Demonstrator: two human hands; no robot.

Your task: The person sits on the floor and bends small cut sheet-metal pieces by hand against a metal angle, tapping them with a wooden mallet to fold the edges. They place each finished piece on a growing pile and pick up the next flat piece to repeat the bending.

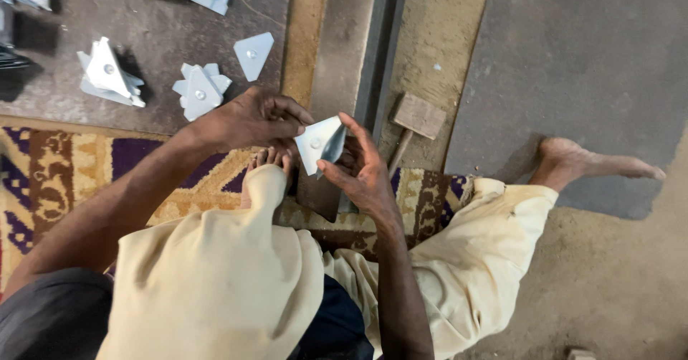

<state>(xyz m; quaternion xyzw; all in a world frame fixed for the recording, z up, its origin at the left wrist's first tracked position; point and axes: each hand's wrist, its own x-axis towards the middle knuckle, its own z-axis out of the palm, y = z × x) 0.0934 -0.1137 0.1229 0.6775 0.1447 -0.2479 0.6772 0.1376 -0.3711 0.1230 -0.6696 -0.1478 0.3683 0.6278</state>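
1. Head view, starting far left of the metal rail (344,66): a stack of folded sheet-metal pieces (107,77) sits on the floor, a second stack (201,91) nearer the rail, and one flat piece (253,54) just left of it.
2. Left hand (251,120), just left of the rail's near end, fingers curled, pinching the left edge of the folded metal piece (319,143).
3. That piece hangs right over the rail's near end, between both hands, long axis near upright, point aimed down toward the knee.
4. Right hand (362,170) cups it from the rail's right side, fingers spread behind it.
5. Reads as bending or checking the fold; next calls for firm, even thumb pressure.
6. Right of the rail: a wooden mallet (414,120) lies idle.
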